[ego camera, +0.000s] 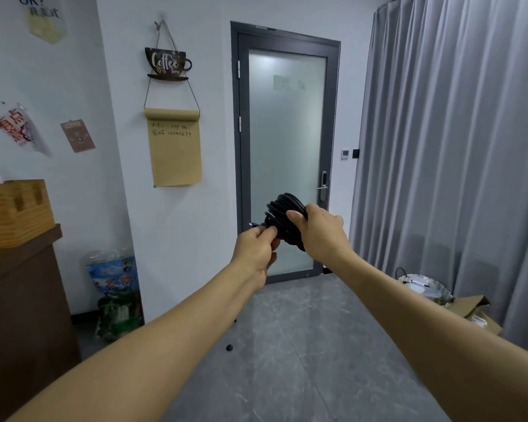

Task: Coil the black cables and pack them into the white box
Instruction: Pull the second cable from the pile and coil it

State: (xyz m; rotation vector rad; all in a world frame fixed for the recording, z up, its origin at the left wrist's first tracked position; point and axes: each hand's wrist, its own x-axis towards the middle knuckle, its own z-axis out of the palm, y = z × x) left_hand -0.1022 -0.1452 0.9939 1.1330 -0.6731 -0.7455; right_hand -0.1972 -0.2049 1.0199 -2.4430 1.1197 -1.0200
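Note:
A coiled black cable (279, 214) is held up at arm's length in front of the frosted glass door. My right hand (319, 231) grips the coil's right side, thumb over the loops. My left hand (256, 249) pinches the cable's loose end at the lower left of the coil, where a small plug tip sticks out to the left. No white box is in view.
A brown counter (22, 300) with a wooden crate stands at the left. A colourful bag (116, 296) leans on the wall. A wire basket (424, 289) and an open cardboard box (477, 313) sit by the grey curtain at the right. A small black object (229, 347) lies on the floor.

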